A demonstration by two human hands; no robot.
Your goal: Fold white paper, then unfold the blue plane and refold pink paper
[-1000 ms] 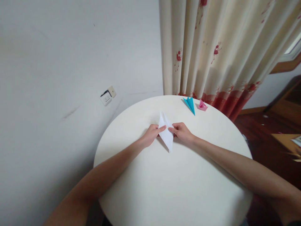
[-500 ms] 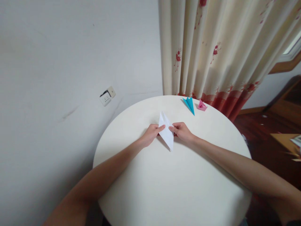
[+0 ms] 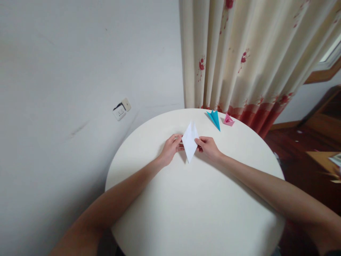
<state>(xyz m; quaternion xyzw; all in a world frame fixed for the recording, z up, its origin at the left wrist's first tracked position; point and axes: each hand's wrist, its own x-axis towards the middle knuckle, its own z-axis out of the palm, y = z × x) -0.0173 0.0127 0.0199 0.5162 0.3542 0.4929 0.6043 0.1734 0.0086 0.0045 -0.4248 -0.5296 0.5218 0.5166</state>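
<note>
Two hands work above the table [image 3: 170, 209], with the white paper [image 3: 190, 139], folded to a diamond, between them, split end facing away from the person. From here I see the right hand [image 3: 210, 147] pinching one edge, thumb on top; the left hand [image 3: 169, 149] has its fingers parted at the other edge, contact unclear. Beyond lie a blue dart [image 3: 215, 120] and a pink fold [image 3: 228, 120].
</note>
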